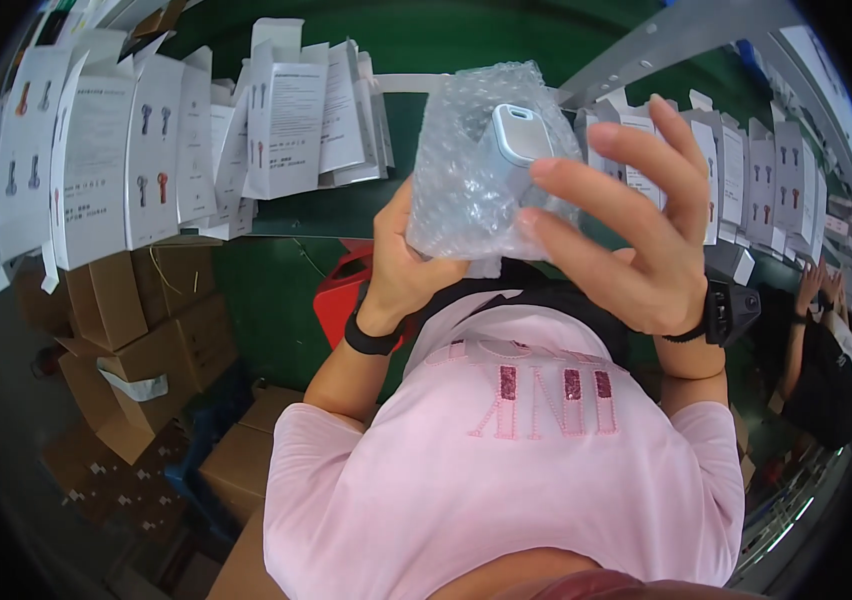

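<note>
My left hand (398,268) is closed on the lower left edge of a clear bubble wrap bag (446,185), which it holds up in front of my chest. A small pale blue case (527,135) with rounded corners, a grey face and a slot at its top end shows at the bag's right half. Whether it lies inside the bag or on it, I cannot tell. Spread fingers of my right hand (636,220) reach over the bag's right side. Two fingertips overlap the case's lower right corner and the bag below it; whether they press on them is unclear.
Rows of white printed cartons with raised flaps stand on the green bench (331,212), left (161,150) and right (736,180). A grey metal bar (666,45) crosses behind. Below are a red stool or bin (341,295) and brown cardboard boxes (161,330). Another person's arms (808,310) show far right.
</note>
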The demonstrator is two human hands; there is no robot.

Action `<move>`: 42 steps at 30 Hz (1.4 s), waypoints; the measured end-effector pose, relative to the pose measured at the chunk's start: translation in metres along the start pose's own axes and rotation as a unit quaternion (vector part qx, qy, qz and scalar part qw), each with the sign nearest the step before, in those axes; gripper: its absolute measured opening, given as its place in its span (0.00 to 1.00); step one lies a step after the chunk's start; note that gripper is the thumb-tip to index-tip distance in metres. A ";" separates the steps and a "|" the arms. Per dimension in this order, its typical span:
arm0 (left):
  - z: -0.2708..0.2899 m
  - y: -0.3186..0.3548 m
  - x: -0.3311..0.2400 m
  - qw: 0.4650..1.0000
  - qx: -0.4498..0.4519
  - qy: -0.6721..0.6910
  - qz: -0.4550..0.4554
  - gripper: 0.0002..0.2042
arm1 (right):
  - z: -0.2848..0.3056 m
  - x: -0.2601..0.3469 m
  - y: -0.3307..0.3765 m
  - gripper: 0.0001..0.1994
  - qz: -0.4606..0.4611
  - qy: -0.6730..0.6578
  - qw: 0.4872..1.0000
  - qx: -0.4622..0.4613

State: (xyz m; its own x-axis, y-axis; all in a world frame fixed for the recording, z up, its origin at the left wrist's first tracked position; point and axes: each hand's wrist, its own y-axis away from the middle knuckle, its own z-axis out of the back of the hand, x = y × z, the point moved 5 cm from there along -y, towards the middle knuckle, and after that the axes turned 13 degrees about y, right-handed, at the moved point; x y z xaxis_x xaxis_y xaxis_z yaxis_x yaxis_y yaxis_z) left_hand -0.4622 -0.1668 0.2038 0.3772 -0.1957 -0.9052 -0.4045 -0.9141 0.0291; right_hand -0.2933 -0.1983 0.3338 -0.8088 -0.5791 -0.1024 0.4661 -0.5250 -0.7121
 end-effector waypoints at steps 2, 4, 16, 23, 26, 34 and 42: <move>0.001 0.004 -0.001 0.999 0.003 0.052 -0.016 0.29 | -0.006 0.009 -0.007 0.17 -0.026 -0.024 0.998 0.044; 0.008 0.009 0.004 0.996 0.005 0.086 0.014 0.29 | -0.008 0.011 -0.010 0.18 -0.032 -0.022 0.998 0.047; 0.002 0.018 0.012 0.980 0.036 0.174 0.089 0.24 | -0.024 -0.013 0.002 0.48 -0.241 -0.241 0.940 0.001; -0.033 0.008 0.009 0.970 0.182 -0.054 0.150 0.32 | -0.118 -0.018 0.090 0.50 -0.433 -0.758 0.441 0.210; 0.015 -0.029 -0.032 0.883 0.015 -0.469 -0.014 0.45 | -0.121 -0.021 0.109 0.34 -0.550 -0.722 0.395 0.145; 0.165 -0.128 -0.063 0.639 -0.199 -0.741 -0.063 0.46 | -0.085 -0.016 0.184 0.38 -0.610 -0.661 0.382 0.213; 0.077 -0.110 -0.107 0.742 -0.092 -0.645 -0.160 0.35 | -0.072 -0.020 0.240 0.40 -0.583 -0.777 0.190 0.141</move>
State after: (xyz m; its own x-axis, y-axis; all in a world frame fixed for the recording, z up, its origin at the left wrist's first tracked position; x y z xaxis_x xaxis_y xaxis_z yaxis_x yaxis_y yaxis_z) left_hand -0.5220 -0.0184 0.2650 -0.7286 0.4366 -0.5278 -0.3015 -0.8963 -0.3252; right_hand -0.1912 -0.2680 0.1154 0.5598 0.6644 0.4952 0.4730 -0.7469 0.4674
